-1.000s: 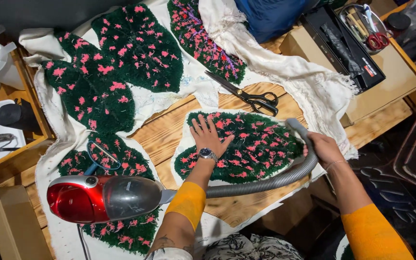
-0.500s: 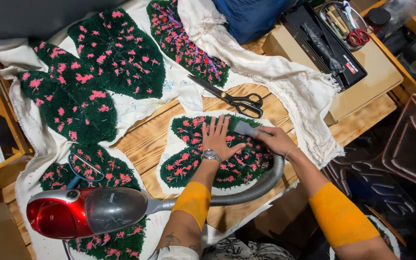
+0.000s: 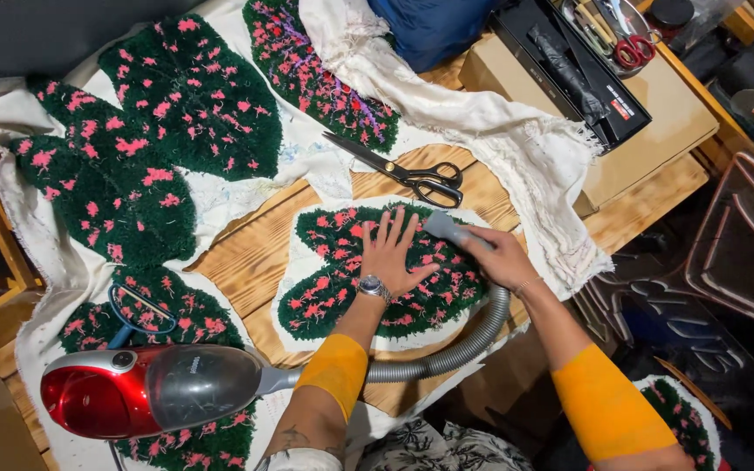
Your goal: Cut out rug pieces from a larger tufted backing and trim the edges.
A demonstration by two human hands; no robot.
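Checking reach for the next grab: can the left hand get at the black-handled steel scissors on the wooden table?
Probably yes. The left hand lies flat on the green-and-pink tufted rug piece, holding nothing, and the black-handled steel scissors lie just beyond its fingertips with nothing between.

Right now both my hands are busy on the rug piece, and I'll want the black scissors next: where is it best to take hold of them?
Probably by the two black finger loops. The scissors lie flat on the table, shut blades pointing up-left toward the white cloth, loops lower right, just beyond the right hand. Come from the loop end, reaching past the nozzle.
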